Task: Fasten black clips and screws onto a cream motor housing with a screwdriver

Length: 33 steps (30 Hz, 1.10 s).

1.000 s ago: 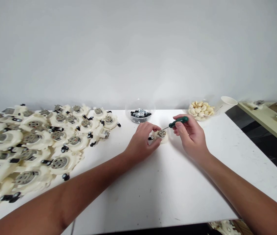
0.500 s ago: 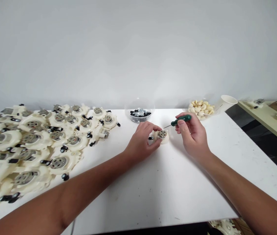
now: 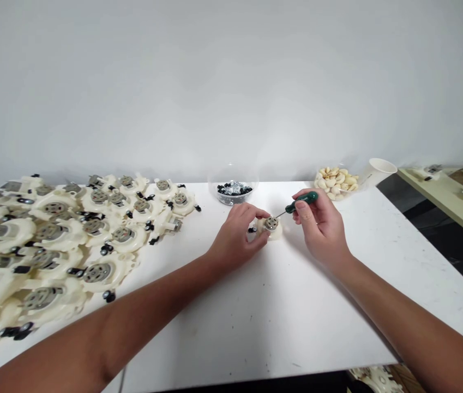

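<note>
A small cream plastic housing with a round metal motor [image 3: 271,224] in it lies on the white table. Thumb and fingers of my left hand [image 3: 239,234] grip it from the left side. A black piece sticks out under my palm. In my right hand [image 3: 320,224] is a screwdriver [image 3: 302,202] with a green handle, held in closed fingers. Its thin shaft points down and left, and the tip is at the motor's upper right edge. Whether the tip touches the motor, I cannot tell.
Many similar motor housings [image 3: 98,272] cover the table's left side. Behind my hands stands a clear bowl [image 3: 233,201] of black and silvery small parts. A clear container holds cream curved pieces [image 3: 337,183], beside a white cup [image 3: 378,172]. Another table [image 3: 452,202] stands at right.
The screwdriver's tip has shifted slightly right and down along the motor's edge, and its shaft slopes more steeply. My left hand and the motor housing stay in place.
</note>
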### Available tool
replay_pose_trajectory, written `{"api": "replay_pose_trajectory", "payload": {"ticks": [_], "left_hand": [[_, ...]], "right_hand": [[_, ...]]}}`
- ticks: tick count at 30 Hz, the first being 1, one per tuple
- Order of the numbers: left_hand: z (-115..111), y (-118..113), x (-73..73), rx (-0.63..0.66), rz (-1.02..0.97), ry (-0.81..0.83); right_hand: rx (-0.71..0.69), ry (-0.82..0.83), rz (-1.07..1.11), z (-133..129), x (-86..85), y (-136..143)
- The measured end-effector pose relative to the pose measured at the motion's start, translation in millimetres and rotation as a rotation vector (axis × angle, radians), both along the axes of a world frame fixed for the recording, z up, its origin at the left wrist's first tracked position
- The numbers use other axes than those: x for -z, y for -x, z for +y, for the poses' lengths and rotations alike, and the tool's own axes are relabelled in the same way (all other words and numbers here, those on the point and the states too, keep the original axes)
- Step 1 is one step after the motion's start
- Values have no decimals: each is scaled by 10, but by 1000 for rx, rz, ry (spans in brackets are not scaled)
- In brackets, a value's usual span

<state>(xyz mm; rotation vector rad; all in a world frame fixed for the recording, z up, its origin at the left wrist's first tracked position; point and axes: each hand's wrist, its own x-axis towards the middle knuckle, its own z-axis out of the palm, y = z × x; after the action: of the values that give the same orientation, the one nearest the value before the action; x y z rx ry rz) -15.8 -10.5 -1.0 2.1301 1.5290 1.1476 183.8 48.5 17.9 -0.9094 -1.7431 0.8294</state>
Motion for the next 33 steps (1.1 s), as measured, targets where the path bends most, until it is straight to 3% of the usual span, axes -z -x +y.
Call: {"api": "replay_pose_trajectory", "payload": {"ticks": [11,16,19,24,33], "left_hand": [[2,-1,-13,7,7,70],[21,6,15,7,4,93],[24,11,20,0,-1,104],[10,7,-6,15,17,87],[19,10,11,21,16,95]], "right_hand": [[2,-22,-23,-26,2,-2],[75,-49,130,-16,-55,7],[12,-63,141,-16,-70,-11],[-90,-108,-39,-62,-47,-41],[-97,-67,-47,-53,-37,-46]]}}
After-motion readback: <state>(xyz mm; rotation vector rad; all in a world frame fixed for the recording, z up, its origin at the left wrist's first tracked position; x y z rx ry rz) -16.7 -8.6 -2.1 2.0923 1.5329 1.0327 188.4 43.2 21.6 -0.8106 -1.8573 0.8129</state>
